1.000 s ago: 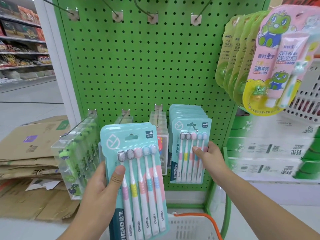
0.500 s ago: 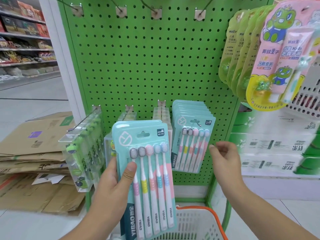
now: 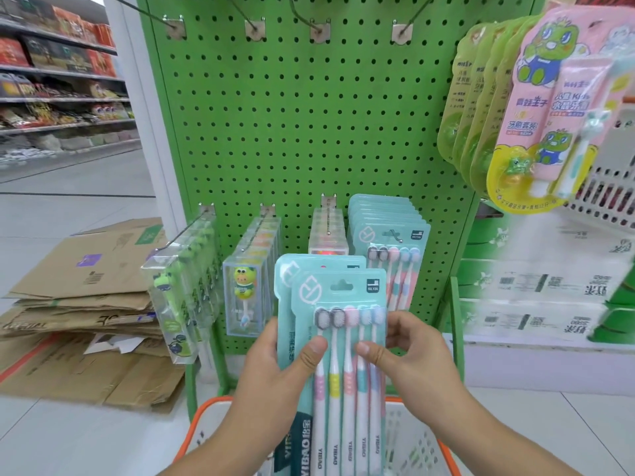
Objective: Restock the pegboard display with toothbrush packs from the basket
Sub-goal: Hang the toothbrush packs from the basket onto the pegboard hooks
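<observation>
Cardboard [image 3: 82,314] flat on floor [image 3: 68,438]

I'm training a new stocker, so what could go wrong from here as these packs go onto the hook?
1. The left hand and right hand grip two stacked teal toothbrush packs; peeling off the front one could let the rear one slip into the basket.
2. The matching hook already looks nearly full, so another pack may sit near the tip and slide off.
3. The hang hole is small; missing it could tear the card.
</observation>
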